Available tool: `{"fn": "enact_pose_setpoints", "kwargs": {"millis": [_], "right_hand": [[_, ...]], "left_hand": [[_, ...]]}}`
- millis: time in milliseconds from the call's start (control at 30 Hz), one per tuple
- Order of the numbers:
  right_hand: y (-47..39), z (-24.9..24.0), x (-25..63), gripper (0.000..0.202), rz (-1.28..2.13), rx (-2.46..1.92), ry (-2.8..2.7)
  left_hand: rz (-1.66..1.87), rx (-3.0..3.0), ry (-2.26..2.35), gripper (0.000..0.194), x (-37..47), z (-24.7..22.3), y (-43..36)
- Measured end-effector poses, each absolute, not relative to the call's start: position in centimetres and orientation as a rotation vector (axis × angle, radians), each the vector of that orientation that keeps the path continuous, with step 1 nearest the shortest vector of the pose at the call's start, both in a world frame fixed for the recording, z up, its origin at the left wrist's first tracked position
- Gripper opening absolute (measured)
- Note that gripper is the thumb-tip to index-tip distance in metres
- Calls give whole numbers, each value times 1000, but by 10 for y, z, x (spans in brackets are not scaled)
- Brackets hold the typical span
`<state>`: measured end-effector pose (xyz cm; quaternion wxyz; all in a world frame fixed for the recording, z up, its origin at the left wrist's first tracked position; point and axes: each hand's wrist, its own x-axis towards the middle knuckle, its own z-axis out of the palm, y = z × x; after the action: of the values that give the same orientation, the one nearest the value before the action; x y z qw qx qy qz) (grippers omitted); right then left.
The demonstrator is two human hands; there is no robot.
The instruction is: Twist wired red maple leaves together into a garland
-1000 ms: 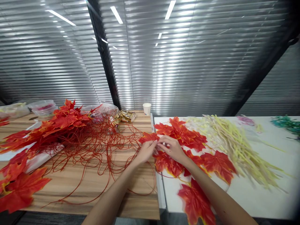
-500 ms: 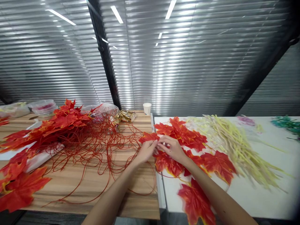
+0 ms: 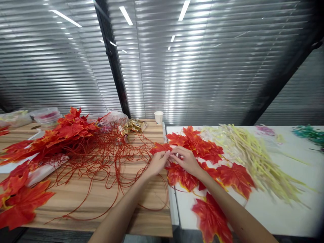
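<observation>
My left hand is closed in a pinch at the base of a red artificial maple leaf, over the seam between two tables. My right hand is also pinched, its fingertips meeting the left ones; what lies between them is too small to make out. Around and under my right hand spreads a string of red maple leaves with yellow edges. One large leaf hangs by the white table's front edge, below my right forearm. A tangle of thin red cord reaches from the left almost to my left hand.
A heap of red leaves covers the wooden table at left. Behind stand a paper cup, gold wrappers and plastic tubs. Pale yellow strips and green foliage lie on the white table.
</observation>
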<state>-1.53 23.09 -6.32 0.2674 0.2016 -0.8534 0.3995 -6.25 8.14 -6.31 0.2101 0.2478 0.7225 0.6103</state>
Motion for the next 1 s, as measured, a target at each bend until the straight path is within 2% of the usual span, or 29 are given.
{"fn": "enact_pose_setpoints", "kwargs": {"millis": [1000], "right_hand": [[230, -63, -14, 14, 1087, 545, -2339]], "left_hand": [[1630, 701, 2107, 43, -67, -73, 82]]}}
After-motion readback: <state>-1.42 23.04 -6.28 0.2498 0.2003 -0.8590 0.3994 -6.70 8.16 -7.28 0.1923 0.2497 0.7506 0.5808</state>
